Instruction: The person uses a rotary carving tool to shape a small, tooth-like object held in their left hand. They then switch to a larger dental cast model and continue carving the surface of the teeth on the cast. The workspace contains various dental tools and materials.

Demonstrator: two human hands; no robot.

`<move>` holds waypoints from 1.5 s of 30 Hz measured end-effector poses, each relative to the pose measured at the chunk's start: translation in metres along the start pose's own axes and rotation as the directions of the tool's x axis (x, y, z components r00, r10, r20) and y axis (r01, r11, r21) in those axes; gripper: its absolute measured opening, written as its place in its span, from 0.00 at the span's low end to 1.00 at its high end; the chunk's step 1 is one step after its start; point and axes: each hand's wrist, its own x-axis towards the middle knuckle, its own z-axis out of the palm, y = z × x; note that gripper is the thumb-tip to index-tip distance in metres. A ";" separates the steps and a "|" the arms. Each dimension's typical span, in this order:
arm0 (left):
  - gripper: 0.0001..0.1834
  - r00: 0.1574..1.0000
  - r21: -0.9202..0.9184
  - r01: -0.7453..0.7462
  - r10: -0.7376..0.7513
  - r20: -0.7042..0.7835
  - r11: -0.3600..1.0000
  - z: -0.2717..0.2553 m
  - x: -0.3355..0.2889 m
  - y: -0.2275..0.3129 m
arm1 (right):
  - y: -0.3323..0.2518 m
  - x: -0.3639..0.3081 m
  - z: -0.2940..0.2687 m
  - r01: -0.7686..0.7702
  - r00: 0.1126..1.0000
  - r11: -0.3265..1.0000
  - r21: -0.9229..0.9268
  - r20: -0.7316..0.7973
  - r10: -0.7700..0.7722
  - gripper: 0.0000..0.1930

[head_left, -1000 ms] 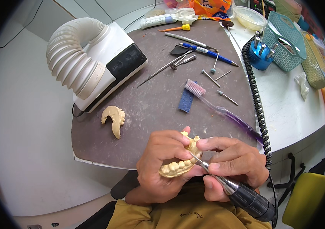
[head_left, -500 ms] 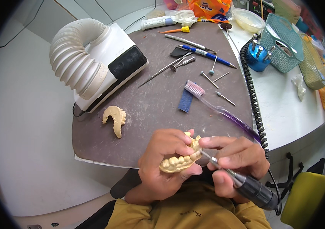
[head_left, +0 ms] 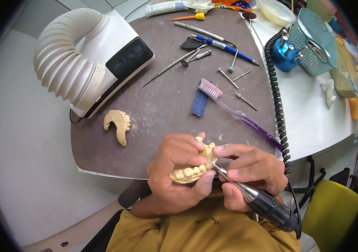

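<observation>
My left hand (head_left: 174, 164) is closed around a cream dental model (head_left: 191, 172), a curved plaster arch with a row of teeth, held over the table's front edge. In my right hand (head_left: 256, 170) is a black and silver rotary handpiece (head_left: 267, 206), gripped like a pen. Its thin bur (head_left: 214, 165) meets the model near the front of the arch; the exact contact is too small to make out. My right index fingertip rests by the model's far end. A second plaster arch piece (head_left: 120, 122) lies on the brown mat to the left.
A white dust extractor (head_left: 99, 63) with a ribbed hose stands at left. Beyond my hands lie a purple toothbrush (head_left: 246, 119), a blue abrasive strip (head_left: 199, 104), a blue pen (head_left: 229, 48) and several burs. A coiled black cord (head_left: 276, 92) runs along the right, beside a blue bur holder (head_left: 286, 54).
The whole view has shifted, so things on the table appear slightly higher and further left. My hands keep their hold on the model and handpiece, with the bur angle slightly changed.
</observation>
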 end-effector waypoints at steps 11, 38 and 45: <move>0.12 1.000 0.032 -0.025 0.025 -0.015 0.999 0.000 0.002 -0.003 | -0.004 0.006 0.001 -0.049 0.999 0.999 0.004 -0.003 0.049 0.14; 0.19 0.928 0.445 -0.362 0.272 0.254 0.819 -0.008 -0.009 0.003 | -0.013 -0.006 -0.017 -0.186 0.982 0.978 0.099 0.034 0.183 0.09; 0.18 0.899 0.505 -0.435 0.335 0.280 0.745 -0.006 -0.011 -0.002 | -0.014 -0.001 -0.025 -0.232 0.965 0.972 0.028 0.135 0.226 0.09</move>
